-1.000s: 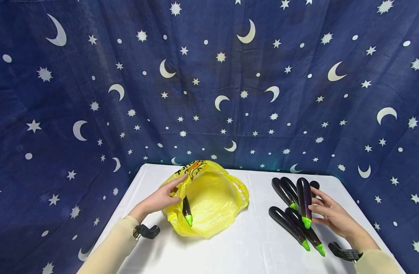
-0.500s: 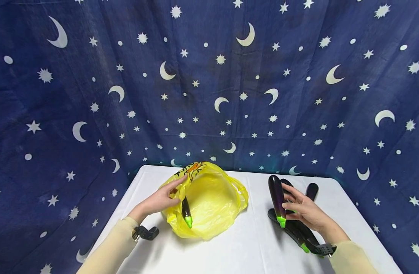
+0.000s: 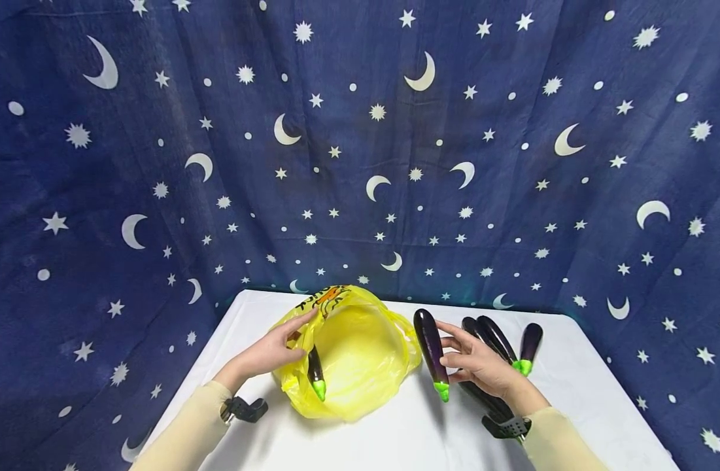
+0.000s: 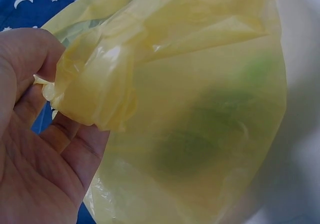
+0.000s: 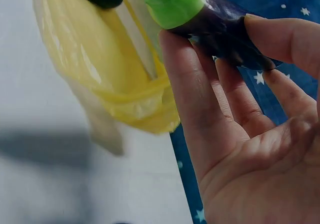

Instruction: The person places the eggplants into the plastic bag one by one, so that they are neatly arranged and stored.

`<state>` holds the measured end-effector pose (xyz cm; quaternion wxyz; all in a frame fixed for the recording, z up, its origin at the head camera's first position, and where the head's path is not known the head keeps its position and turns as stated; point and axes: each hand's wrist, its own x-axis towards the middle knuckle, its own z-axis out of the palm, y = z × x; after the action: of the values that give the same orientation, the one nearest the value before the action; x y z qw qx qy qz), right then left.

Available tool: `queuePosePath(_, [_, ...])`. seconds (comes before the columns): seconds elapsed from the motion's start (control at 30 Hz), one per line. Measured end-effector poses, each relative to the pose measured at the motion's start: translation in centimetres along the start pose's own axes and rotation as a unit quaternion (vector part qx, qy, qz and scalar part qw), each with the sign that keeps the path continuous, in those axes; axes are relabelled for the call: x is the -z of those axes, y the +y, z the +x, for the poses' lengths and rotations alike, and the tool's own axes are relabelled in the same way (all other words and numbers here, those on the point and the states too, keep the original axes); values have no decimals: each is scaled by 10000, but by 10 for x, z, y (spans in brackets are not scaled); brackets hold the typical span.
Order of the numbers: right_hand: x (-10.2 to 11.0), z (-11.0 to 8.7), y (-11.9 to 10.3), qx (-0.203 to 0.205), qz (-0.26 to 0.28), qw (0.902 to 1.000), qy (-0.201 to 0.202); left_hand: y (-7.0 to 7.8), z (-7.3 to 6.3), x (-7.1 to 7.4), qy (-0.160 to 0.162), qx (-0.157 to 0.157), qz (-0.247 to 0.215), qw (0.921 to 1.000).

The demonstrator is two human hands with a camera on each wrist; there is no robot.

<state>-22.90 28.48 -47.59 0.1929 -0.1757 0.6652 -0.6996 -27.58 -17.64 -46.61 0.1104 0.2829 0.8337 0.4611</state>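
My left hand (image 3: 271, 353) pinches the left rim of a yellow plastic bag (image 3: 365, 353), whose mouth gapes toward me. In the left wrist view, the bunched plastic (image 4: 95, 83) sits between thumb and fingers. One dark eggplant (image 3: 315, 373) with a green stem end lies inside the bag by that rim; through the film it shows as a blurred dark shape. My right hand (image 3: 477, 363) holds another eggplant (image 3: 431, 347) between thumb and fingertips, green end down, just right of the bag. In the right wrist view, its green cap (image 5: 175, 3) is close to the camera.
Several more eggplants lie at the right of the white table (image 3: 583, 405), among them one standing apart (image 3: 531, 347); my right hand and wrist partly cover others. A dark blue curtain (image 3: 336, 144) with moons and stars hangs behind the table.
My right hand has carried an eggplant leftward from the pile to beside the bag. My left hand keeps its hold on the rim. The view has tilted up slightly.
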Motion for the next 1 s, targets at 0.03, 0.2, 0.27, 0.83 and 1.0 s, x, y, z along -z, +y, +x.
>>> queuePosePath(0.03, [-3, 3, 1, -9, 31, 10000, -40, 0, -1, -1, 2, -6, -12, 10000])
queuePosePath(0.2, [-19, 13, 4, -150, 17, 9998, -107, 0, -8, -2, -1, 44, -26, 10000])
queuePosePath(0.27, [-25, 17, 4, -196, -18, 9997, -125, 0, -9, -3, 11, 102, -31, 9999])
queuePosePath(0.83, [-51, 46, 8, -268, 79, 9984, -493, 0, -7, -1, 33, 92, -68, 9999])
queuePosePath(1.0, [-59, 54, 7, -286, 94, 9975, -640, -1, -2, -1, 24, 60, -49, 10000])
